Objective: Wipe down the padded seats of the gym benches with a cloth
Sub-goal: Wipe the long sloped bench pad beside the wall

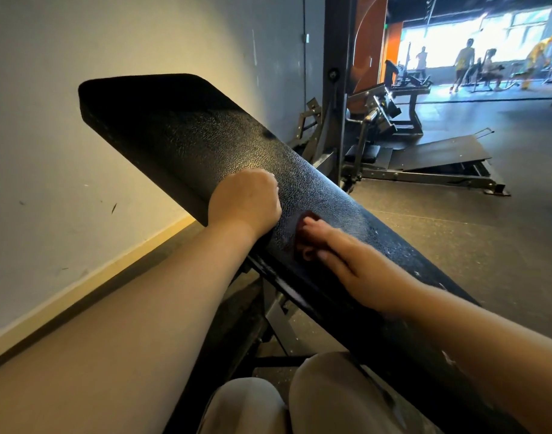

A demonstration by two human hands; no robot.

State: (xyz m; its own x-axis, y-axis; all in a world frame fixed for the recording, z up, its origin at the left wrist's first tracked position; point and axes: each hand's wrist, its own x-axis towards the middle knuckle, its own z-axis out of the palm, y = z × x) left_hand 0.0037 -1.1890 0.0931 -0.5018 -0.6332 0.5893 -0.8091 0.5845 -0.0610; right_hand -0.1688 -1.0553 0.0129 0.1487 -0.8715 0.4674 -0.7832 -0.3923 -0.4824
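Observation:
A long black padded bench pad [180, 133] slopes up from the lower right towards the wall at the upper left. My left hand [246, 200] rests on the pad's middle with its fingers curled under, and nothing shows in it. Just to its right, my right hand [343, 255] lies on the pad with straight fingers pressing a small dark red cloth [306, 228] flat against the surface. Most of the cloth is hidden under the fingers.
A pale wall [80, 151] with a yellow skirting runs close along the left. The bench's metal frame [278, 317] and my knees [324, 393] are below. A black upright post [334, 89] and another machine [425, 158] stand to the right; several people are far back.

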